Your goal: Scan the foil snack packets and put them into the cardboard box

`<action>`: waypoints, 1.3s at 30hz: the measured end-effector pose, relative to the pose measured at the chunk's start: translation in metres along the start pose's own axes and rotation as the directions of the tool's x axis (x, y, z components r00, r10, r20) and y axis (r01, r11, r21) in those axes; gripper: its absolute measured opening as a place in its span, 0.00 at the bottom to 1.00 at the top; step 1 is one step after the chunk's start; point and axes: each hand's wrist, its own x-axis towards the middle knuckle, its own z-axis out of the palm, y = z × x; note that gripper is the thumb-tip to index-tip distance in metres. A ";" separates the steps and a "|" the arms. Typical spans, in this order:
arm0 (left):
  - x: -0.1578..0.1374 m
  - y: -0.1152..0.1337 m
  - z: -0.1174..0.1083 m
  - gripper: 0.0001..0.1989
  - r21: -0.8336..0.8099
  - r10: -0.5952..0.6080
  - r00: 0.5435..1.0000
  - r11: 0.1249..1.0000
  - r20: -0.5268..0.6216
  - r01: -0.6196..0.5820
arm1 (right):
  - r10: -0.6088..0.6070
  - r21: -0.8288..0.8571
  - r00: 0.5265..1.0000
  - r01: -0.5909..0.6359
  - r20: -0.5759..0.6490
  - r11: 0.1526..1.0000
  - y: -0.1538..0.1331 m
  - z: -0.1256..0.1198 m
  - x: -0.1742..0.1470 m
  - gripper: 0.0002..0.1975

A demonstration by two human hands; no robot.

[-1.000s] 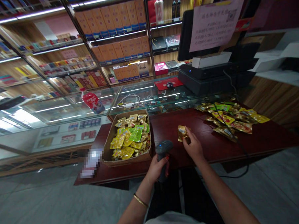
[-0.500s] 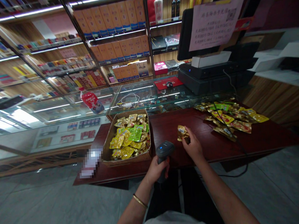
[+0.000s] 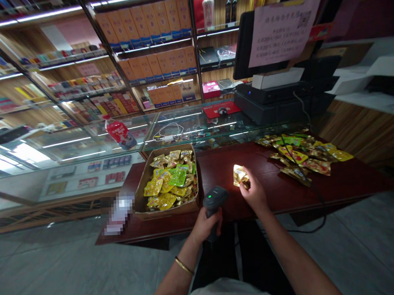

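A glossy dark-red wooden table (image 3: 217, 164) stretches across the near side. On its left sits an open brown cardboard box (image 3: 169, 213) filled with gold, yellow and green foil packets (image 3: 167, 183); a loose heap of similar shiny packets (image 3: 317, 165) lies at the far right. The left hand (image 3: 203, 225) wraps round a dark-grey plastic barcode scanner (image 3: 215, 198). Between box and heap, the right hand (image 3: 255, 193) pinches a small, brightly lit gold foil packet (image 3: 239, 173); whether it touches the wood is hard to tell.

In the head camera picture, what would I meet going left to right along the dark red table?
A blurred-out thing, cardboard box of packets, scanner in the left hand, gold packet in the right hand, pile of loose packets.
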 end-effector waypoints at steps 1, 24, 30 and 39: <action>-0.001 0.000 0.000 0.22 0.003 0.009 1.000 1.000 -0.007 -0.009 | 0.013 0.005 1.000 -0.013 -0.001 1.000 0.000 0.000 0.000 0.32; 0.011 0.011 0.012 0.26 0.009 -0.130 0.983 0.991 -0.127 0.132 | 0.045 0.742 0.945 -0.284 0.325 0.607 -0.113 0.065 0.079 0.39; 0.013 0.005 0.010 0.28 0.007 -0.134 0.983 0.991 -0.122 0.135 | -0.014 0.199 0.991 -0.012 0.130 0.980 -0.032 0.045 0.082 0.26; 0.010 0.003 0.009 0.29 0.028 -0.166 0.967 0.984 -0.191 0.175 | 0.163 -0.561 0.987 -0.133 0.003 0.817 0.115 -0.015 0.164 0.31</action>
